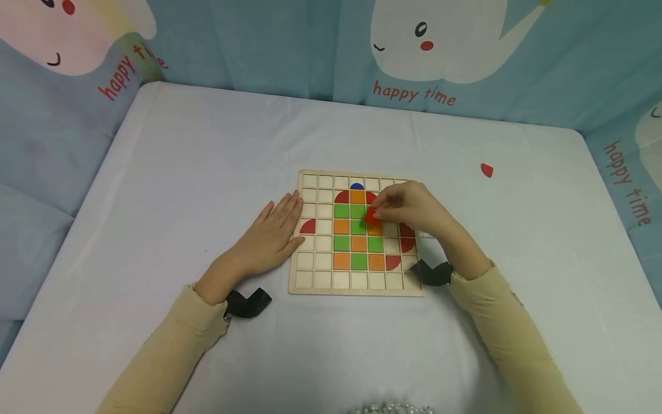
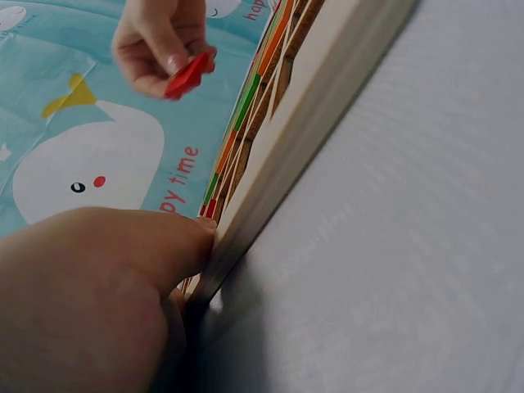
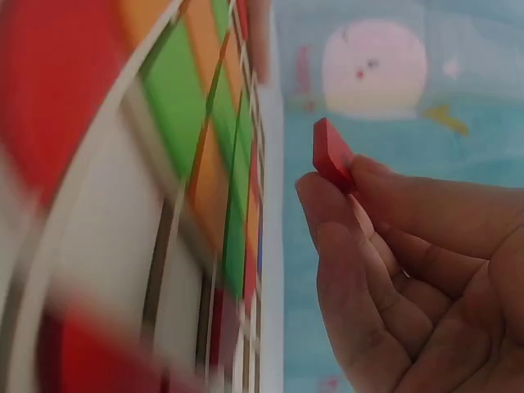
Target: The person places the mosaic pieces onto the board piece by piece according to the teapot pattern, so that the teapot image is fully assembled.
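A wooden grid board point(image 1: 357, 291) lies on the table, its middle squares filled with green and orange square tiles. My right hand point(image 1: 411, 207) pinches a small red tile point(image 1: 371, 216) between thumb and fingers, over the board's middle. In the right wrist view this red tile point(image 3: 331, 154) stands up from the fingertips, beside the board. Flat against the board's left edge rests my left hand point(image 1: 269, 236), fingers straight, thumb at the rim. Red quarter-round tiles sit in the grid, one of them at the left point(image 1: 308, 226). A blue half-round tile point(image 1: 357, 186) sits at the top.
A loose red quarter-round tile point(image 1: 487, 170) lies on the white table point(image 1: 217, 144) to the back right. A string of pearly beads point(image 1: 393, 408) shows at the front edge. A blue curtain point(image 1: 289, 52) with printed whales stands behind the table.
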The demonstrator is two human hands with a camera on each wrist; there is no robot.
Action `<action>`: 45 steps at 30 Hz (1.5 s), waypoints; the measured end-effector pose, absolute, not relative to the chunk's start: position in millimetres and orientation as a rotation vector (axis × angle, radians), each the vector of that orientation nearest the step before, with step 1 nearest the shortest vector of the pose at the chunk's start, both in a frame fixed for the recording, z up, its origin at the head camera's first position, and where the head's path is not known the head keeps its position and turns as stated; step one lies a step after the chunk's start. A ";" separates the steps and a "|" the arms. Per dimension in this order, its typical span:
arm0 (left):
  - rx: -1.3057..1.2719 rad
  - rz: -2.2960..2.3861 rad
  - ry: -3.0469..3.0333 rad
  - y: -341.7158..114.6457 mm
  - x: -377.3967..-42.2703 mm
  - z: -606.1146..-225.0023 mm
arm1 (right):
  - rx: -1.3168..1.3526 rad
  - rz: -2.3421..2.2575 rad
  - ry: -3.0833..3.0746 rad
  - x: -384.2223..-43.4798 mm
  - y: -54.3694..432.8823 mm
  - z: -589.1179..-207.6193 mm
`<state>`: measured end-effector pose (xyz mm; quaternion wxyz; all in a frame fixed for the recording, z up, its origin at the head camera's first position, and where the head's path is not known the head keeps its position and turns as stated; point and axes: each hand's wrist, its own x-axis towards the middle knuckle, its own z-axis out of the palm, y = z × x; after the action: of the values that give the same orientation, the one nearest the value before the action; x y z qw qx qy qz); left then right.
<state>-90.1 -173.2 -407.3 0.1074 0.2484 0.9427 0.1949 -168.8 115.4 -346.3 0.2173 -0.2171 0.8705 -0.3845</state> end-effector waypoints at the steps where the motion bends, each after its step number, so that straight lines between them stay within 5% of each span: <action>1: 0.733 0.576 2.776 -173.1 -90.2 -407.3 | -0.634 -1.062 2.403 -168.6 109.3 -346.4; 17: 0.729 0.565 2.774 -173.0 -89.6 -408.1 | -0.749 -0.906 2.327 -169.0 45.5 -357.5; 45: 0.731 0.557 2.782 -173.5 -90.5 -408.9 | -0.730 -0.973 2.294 -175.1 52.1 -355.8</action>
<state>-90.5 -173.5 -408.9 0.1055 0.2480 0.9443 0.1891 -175.1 52.1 -355.8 0.2692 -0.2707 0.8509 -0.3608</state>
